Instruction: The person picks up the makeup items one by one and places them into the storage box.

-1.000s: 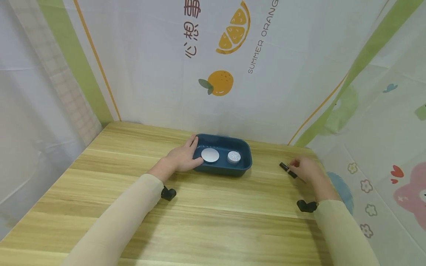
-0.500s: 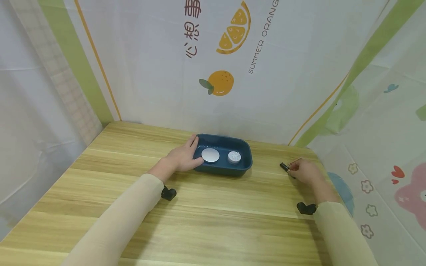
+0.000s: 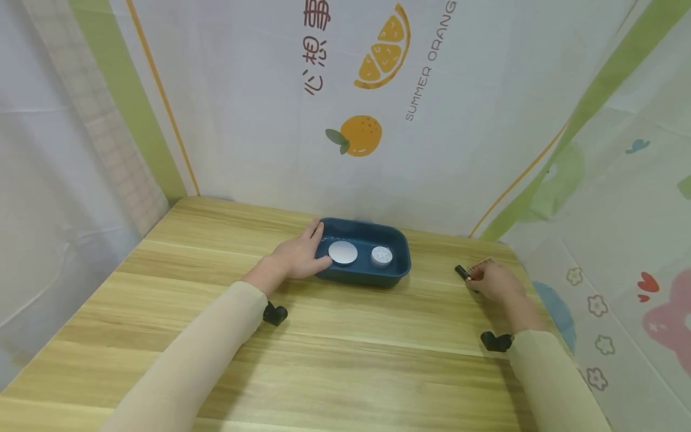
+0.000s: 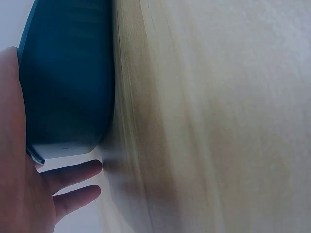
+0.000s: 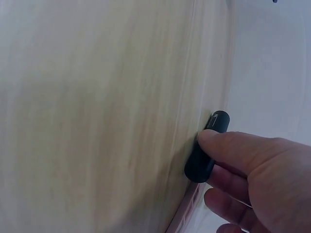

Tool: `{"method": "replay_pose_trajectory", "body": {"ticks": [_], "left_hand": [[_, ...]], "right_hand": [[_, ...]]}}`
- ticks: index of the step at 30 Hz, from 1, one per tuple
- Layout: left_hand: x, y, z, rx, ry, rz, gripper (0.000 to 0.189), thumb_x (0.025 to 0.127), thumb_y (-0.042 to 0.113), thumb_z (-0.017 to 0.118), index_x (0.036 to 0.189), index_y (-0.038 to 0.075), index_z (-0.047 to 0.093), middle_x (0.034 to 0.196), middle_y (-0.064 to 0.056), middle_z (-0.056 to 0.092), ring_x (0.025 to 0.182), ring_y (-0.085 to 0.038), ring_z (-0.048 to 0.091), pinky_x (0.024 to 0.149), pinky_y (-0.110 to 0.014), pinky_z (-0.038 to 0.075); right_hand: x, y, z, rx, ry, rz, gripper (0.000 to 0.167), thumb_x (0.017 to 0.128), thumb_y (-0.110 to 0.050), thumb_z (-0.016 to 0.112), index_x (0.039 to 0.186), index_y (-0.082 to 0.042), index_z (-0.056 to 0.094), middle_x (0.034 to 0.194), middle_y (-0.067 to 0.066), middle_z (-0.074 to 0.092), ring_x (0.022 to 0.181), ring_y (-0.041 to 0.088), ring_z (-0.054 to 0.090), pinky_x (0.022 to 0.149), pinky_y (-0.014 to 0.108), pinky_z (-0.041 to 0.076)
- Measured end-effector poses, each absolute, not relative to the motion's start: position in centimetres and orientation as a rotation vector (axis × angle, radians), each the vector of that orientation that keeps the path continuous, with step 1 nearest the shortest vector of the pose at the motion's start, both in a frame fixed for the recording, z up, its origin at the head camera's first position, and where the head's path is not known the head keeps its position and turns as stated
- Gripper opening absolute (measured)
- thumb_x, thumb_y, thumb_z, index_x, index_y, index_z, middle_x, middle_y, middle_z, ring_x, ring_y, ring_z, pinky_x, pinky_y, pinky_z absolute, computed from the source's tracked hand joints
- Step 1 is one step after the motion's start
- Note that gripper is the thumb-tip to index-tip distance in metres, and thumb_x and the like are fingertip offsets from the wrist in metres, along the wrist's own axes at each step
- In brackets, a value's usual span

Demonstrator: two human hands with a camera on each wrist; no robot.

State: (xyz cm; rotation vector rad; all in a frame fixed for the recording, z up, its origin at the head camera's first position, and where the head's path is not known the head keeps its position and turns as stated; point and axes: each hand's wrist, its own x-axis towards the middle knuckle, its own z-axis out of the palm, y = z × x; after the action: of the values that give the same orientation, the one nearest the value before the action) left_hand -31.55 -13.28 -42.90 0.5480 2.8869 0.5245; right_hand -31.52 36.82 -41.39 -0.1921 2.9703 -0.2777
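Observation:
A dark blue rectangular basin (image 3: 372, 278) stands at the back of the table, holding a white oval disc (image 3: 343, 252) and a smaller round white piece with a patterned top (image 3: 381, 256). My left hand (image 3: 297, 257) rests over the basin's left end, its fingers fairly straight. In the left wrist view, two straight fingers (image 4: 73, 175) extend outside the wall, apart from it. To the right of the basin, my right hand (image 3: 496, 282) pinches a black lipstick-like tube (image 5: 206, 148) between thumb and fingers, low over the tabletop. The tube's lower part is partly covered in the head view.
A thin, toothed, comb-like thing (image 3: 480, 264) lies by the right hand, mostly hidden. Printed white curtains (image 3: 259, 132) hang behind the wooden table (image 3: 345, 366) and along both sides.
My right fingers have come round the black tube, covering more of its near end, and the hand has shifted slightly. More of the comb-like thing shows. The left hand and basin stay put.

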Motion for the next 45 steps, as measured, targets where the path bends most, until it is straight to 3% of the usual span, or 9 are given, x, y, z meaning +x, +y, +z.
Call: {"method": "replay_pose_trajectory", "body": {"ticks": [22, 31, 36, 45], "left_hand": [[-31.5, -13.2, -42.8, 0.541, 2.883, 0.51, 0.101, 0.101, 0.056, 0.044, 0.177, 0.006, -0.002, 0.187, -0.013, -0.006, 0.129, -0.04, 0.072, 0.055, -0.033, 0.043], [-31.6, -13.2, -42.8, 0.541, 2.88, 0.501, 0.101, 0.102, 0.057, 0.044, 0.177, 0.005, -0.001, 0.187, -0.014, -0.007, 0.127, -0.04, 0.072, 0.055, -0.033, 0.043], [-31.6, -13.2, -42.8, 0.54, 2.878, 0.505, 0.101, 0.102, 0.057, 0.044, 0.177, 0.005, -0.002, 0.187, -0.013, -0.007, 0.125, -0.039, 0.073, 0.055, -0.033, 0.043], [-31.5, -13.3, -42.6, 0.547, 2.878, 0.504, 0.101, 0.103, 0.057, 0.043, 0.177, 0.005, -0.003, 0.187, -0.014, -0.007, 0.121, -0.04, 0.074, 0.056, -0.034, 0.044]], "right_hand": [[-31.4, 36.6, -41.5, -0.189, 2.98, -0.252, 0.034, 0.107, -0.026, 0.068, 0.124, 0.001, 0.077, 0.126, 0.024, 0.074, 0.114, 0.045, 0.071, 0.096, 0.062, 0.056], [-31.5, 35.8, -41.1, -0.134, 2.946, -0.303, 0.044, 0.109, -0.033, 0.064, 0.139, -0.001, 0.072, 0.135, 0.025, 0.072, 0.122, 0.046, 0.068, 0.1, 0.064, 0.055], [-31.8, 34.8, -40.5, -0.138, 2.949, -0.308, 0.044, 0.11, -0.039, 0.063, 0.136, -0.006, 0.074, 0.137, 0.026, 0.071, 0.125, 0.048, 0.067, 0.102, 0.066, 0.053], [-32.6, 32.7, -39.3, -0.195, 2.955, -0.35, 0.046, 0.111, -0.039, 0.061, 0.137, -0.003, 0.073, 0.137, 0.028, 0.072, 0.125, 0.05, 0.068, 0.104, 0.069, 0.052]]}}
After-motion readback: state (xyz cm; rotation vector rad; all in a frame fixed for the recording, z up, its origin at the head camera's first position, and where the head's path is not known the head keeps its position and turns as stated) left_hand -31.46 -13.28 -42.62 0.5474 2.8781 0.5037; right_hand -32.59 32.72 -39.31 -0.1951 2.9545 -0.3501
